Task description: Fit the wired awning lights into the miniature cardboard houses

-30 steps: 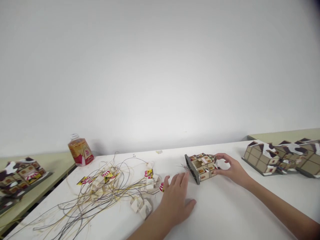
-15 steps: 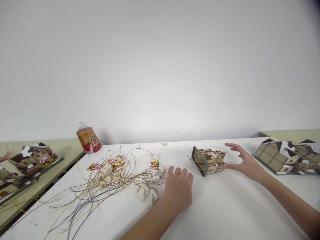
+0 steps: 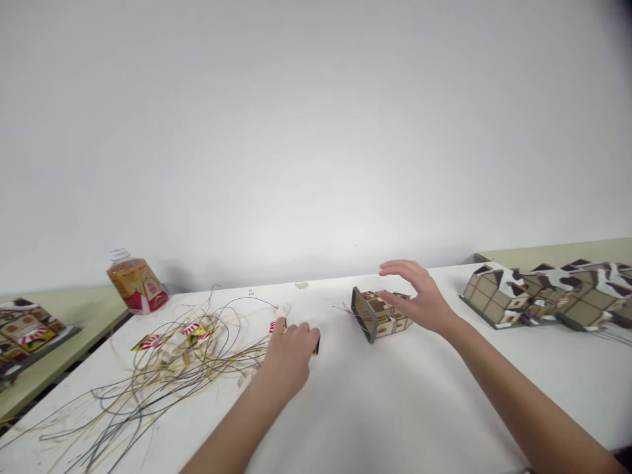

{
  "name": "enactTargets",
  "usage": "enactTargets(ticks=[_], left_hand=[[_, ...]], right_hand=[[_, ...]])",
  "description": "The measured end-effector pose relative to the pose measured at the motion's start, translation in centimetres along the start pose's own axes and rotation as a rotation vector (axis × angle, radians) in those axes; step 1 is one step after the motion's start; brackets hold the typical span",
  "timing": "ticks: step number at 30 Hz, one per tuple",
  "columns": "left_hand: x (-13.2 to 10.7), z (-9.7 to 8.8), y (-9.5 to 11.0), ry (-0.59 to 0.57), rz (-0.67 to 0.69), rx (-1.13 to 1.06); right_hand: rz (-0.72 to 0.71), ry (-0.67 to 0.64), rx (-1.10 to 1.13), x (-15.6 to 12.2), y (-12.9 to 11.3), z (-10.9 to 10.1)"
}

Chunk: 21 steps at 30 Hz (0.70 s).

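On the white table, a small model house [image 3: 390, 319] lies on its side, the open underside of its grey base turned left and thin wires sticking out. My right hand [image 3: 419, 296] hovers over its roof end, thumb and fingers spread, holding nothing. Farther left, my left hand [image 3: 291, 355] is closed low over the table with curled fingers. A dark and yellow edge of a small printed piece [image 3: 316, 345] shows beside those fingers; the rest is hidden. Left of this hand lies a tangle of black and yellow wires [image 3: 197, 368] with red-and-white striped awning pieces [image 3: 193, 331] and whitish blocks.
A bottle [image 3: 138, 283] with a red and yellow label stands at the back left. Several snow-roofed model houses [image 3: 498, 296] stand on the right. Another house [image 3: 29, 329] sits on the side table at left. A pale scrap [image 3: 301, 285] lies near the back edge.
My right hand has moved from the roof end to above the model house. The left hand has turned, and a printed piece's edge now shows at its right side. The view has shifted right.
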<state>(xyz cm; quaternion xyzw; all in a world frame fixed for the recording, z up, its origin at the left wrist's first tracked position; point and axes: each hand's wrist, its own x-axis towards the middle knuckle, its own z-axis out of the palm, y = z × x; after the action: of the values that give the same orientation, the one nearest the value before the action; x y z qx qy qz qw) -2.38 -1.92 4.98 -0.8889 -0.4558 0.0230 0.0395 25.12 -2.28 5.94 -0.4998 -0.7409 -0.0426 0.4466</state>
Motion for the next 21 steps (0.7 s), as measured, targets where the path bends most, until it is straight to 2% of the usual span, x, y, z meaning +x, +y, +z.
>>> enactTargets(ticks=[2, 5, 8, 11, 14, 16, 18, 21], left_hand=[[0.0, -2.1, -0.9, 0.059, 0.003, -0.065], [-0.1, -6.3, -2.7, 0.131, -0.004, -0.189], [-0.6, -10.5, -4.3, 0.234, -0.037, -0.255], [-1.2, -13.5, -4.3, 0.440, -0.094, -0.283], [-1.4, -14.9, -2.6, 0.613, -0.120, -0.360], [-1.3, -15.1, -0.9, 0.694, -0.070, -0.451], [-0.9, -14.9, 0.9, 0.752, 0.002, -0.551], [0.1, -14.5, 2.8, 0.778, 0.086, -0.670]], right_hand=[[0.035, -0.124, 0.134, 1.5, -0.8, -0.6], [0.052, -0.294, 0.250, 3.7, -2.2, -1.5], [-0.009, -0.331, 0.316, 5.6, -3.8, -1.9], [-0.019, -0.375, 0.363, 7.0, -5.5, -2.0], [0.013, -0.483, 0.389, 7.7, -6.7, -2.1], [0.025, -0.525, 0.427, 7.7, -7.3, -2.2], [0.019, -0.539, 0.459, 7.6, -7.6, -2.4], [0.016, -0.536, 0.440, 7.2, -7.5, -3.0]])
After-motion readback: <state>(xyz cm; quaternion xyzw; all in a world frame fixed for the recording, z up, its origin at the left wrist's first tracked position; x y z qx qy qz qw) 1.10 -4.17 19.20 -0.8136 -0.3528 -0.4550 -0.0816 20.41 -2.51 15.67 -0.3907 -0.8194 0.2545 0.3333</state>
